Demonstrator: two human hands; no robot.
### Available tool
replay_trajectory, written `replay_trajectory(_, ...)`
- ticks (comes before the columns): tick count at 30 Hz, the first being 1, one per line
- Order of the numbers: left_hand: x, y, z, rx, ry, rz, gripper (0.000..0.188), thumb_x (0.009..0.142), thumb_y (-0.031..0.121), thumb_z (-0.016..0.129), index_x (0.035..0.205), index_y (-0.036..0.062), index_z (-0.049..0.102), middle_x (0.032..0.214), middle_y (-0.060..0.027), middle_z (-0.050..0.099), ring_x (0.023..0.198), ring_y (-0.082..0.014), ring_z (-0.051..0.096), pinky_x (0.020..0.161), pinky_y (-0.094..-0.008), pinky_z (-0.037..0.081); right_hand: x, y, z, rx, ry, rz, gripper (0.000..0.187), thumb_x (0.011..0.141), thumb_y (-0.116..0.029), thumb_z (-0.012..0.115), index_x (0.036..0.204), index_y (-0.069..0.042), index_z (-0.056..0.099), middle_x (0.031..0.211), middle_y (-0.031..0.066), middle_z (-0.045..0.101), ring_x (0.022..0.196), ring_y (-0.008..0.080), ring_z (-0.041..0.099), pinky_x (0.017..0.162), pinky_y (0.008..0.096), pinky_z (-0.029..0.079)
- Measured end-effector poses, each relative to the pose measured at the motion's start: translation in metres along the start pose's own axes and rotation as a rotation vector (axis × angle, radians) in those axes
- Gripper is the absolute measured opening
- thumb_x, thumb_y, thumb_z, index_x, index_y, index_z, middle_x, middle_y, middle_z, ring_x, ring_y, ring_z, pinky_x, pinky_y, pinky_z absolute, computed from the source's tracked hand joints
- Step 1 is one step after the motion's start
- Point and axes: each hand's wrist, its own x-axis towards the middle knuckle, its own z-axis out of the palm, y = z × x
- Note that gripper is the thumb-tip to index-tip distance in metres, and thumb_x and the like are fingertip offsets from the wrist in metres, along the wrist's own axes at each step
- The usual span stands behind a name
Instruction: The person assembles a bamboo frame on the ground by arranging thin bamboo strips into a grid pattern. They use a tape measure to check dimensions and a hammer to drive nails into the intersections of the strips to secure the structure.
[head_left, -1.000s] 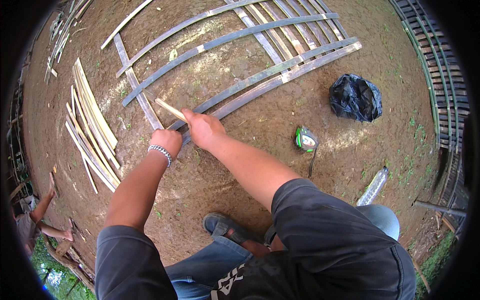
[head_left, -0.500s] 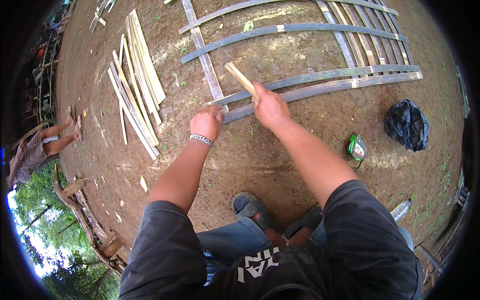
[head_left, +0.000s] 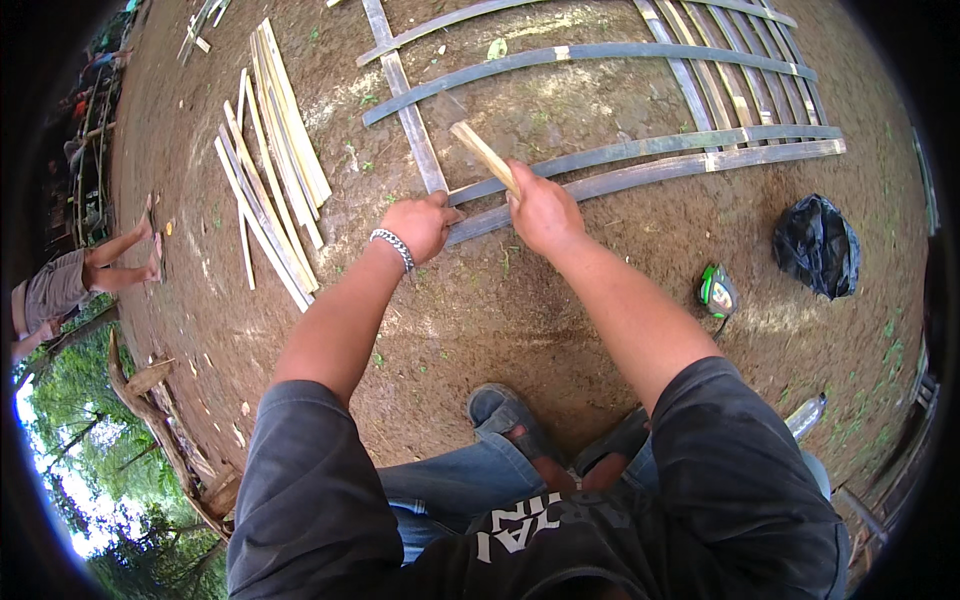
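Right hand (head_left: 546, 210): grip clasping 1 wooden shaft (head_left: 484, 156) | left hand (head_left: 419, 224): at 1 slatted frame (head_left: 640, 149), grip unclear

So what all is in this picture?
Slatted wooden frame: one, grey, ahead
Thin wooden strips: several, pale, left and upper left
Wooden-handled tool: one, pale handle, centre
Crumpled plastic bag: one, black, right
Tape measure: one, green and black, near the bag
Plastic bottle: one, clear, lower right
Other person: one, brownish shorts, far left
Trees: several, green, lower left
Braceleted left hand: one, at the frame's corner
Right hand: one, gripping the tool
Shirt: one, dark, bottom
Jeans: one pair, blue, bottom
Shoes: two, dark, below centre
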Motion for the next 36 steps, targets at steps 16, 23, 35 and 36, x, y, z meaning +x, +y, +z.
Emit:
replay_trajectory(16,0.031,-0.045,-0.002,0.157,0.193,0.614,0.023,0.084,0.020,0.065,0.105,0.0209,0.075,0.087,0.0009,0.063,0.088,-0.0183,0.066,0.082,-0.0355,0.049,0.000,-0.005,-0.004,-0.033,-0.028,0.043,0.049,0.097,-0.019,0.057,0.145,-0.024,0.047,0.111,0.0181,0.071,0.104,0.0390,0.068,0.090,0.0500,0.054)
replay_trajectory(23,0.014,-0.033,0.012,-0.070,0.505,0.313,0.010,0.092,0.012,0.063,0.100,0.0116,0.068,0.089,-0.0015,0.065,0.084,-0.0199,0.066,0.078,-0.0370,0.052,0.002,-0.006,0.000,-0.041,-0.019,0.049,0.052,0.096,-0.018,0.060,0.145,-0.022,0.047,0.111,0.0177,0.071,0.103,0.0395,0.068,0.090,0.0500,0.054)
replay_trajectory(35,-0.040,0.050,0.101,-1.763,0.994,-0.678,0.010,0.098,-0.003,0.058,0.107,-0.0009,0.059,0.094,-0.0105,0.072,0.078,-0.0157,0.070,0.071,-0.0277,0.057,0.004,-0.004,0.005,-0.042,0.023,0.021,0.051,0.095,-0.018,0.062,0.144,-0.017,0.048,0.109,0.0222,0.071,0.101,0.0431,0.067,0.088,0.0518,0.054)
replay_trajectory(36,-0.042,0.057,0.105,-1.837,0.927,-0.675,0.018,0.097,-0.003,0.061,0.115,-0.0043,0.062,0.098,-0.0098,0.072,0.082,-0.0160,0.070,0.075,-0.0275,0.057,0.004,-0.006,0.004,-0.051,0.013,0.038,0.051,0.095,-0.018,0.062,0.144,-0.017,0.048,0.109,0.0224,0.071,0.101,0.0433,0.067,0.088,0.0519,0.054)
